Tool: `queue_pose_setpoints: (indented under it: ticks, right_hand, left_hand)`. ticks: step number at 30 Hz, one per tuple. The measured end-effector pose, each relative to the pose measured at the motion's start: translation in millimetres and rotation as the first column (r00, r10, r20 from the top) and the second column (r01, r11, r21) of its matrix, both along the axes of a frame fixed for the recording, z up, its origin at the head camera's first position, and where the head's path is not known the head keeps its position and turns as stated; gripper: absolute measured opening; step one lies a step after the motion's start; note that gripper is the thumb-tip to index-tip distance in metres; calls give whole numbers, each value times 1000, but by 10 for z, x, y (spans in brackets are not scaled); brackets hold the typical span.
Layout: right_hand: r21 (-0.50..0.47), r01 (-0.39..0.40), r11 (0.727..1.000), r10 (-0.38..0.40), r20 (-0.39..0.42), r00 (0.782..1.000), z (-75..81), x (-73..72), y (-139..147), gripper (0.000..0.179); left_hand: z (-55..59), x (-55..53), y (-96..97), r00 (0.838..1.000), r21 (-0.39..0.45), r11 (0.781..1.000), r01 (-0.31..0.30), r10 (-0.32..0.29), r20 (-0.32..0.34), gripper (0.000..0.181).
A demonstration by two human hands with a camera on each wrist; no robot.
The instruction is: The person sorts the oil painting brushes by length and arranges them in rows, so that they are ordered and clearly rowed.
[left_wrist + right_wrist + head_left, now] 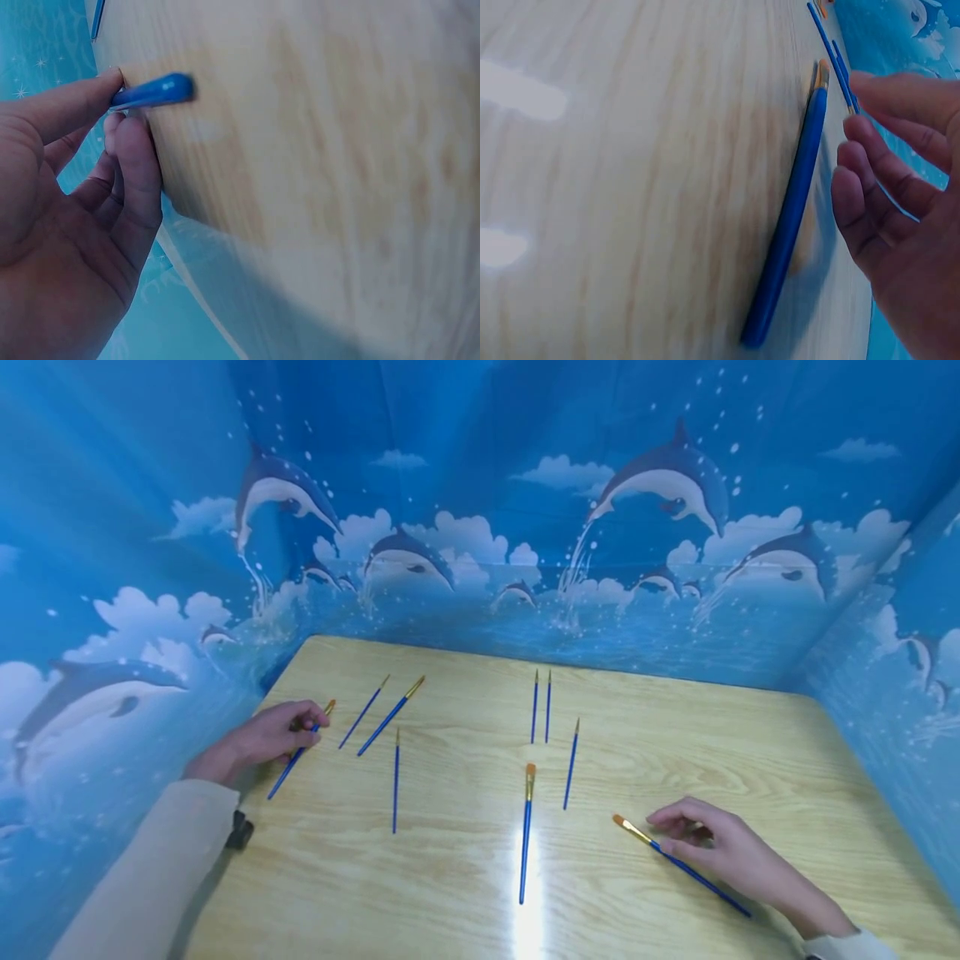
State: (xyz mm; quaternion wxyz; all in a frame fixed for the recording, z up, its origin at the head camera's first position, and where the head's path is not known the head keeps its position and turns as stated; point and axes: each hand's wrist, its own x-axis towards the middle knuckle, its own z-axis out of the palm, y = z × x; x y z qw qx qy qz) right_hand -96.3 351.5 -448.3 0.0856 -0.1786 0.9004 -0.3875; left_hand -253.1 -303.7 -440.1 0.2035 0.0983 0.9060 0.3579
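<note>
Between its thumb and fingers, my left hand (273, 732) pinches a blue-handled paintbrush (288, 774) at the table's left side. In the left wrist view, the rounded blue end of that paintbrush (161, 90) sticks out past the fingertips. Over at the right, my right hand (716, 843) hovers by a flat-tipped paintbrush (701, 881) that lies slanted on the wood. The right wrist view shows this paintbrush (786, 225) beside the loosely bent fingers (889, 161), with a gap between them.
Several thinner and thicker paintbrushes lie apart on the wooden table (465, 827), among them a flat one (526, 835) at the middle, a thin one (396, 785) nearer the left hand and another (572, 768) to the right. A dolphin-printed curtain (480, 485) encloses the table's back and sides.
</note>
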Motion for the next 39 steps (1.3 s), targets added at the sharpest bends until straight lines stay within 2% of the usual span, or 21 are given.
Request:
queue_pose_setpoints:
  ticks: [8,16,27,33,39]
  right_hand:
    - [-38,-80,996,75,-114,991,-113,65,122,33]
    - [-7,-104,995,102,-146,984,-141,48,117,32]
    - [55,-81,995,87,-125,988,-125,28,50,25]
    - [73,-88,993,98,-148,984,-114,33,35,25]
    - [88,-92,992,100,-95,990,-40,-11,29,22]
  left_hand:
    - [27,1,27,1000,-28,1000,2,-2,-7,28]
    - [4,-10,26,1000,-43,999,-11,11,0,28]
    - [28,-2,16,1000,-38,999,-4,3,-8,29]
    - [27,-3,21,1000,-42,999,-8,8,-5,29]
    - [27,1,14,1000,-31,1000,4,-4,-11,28]
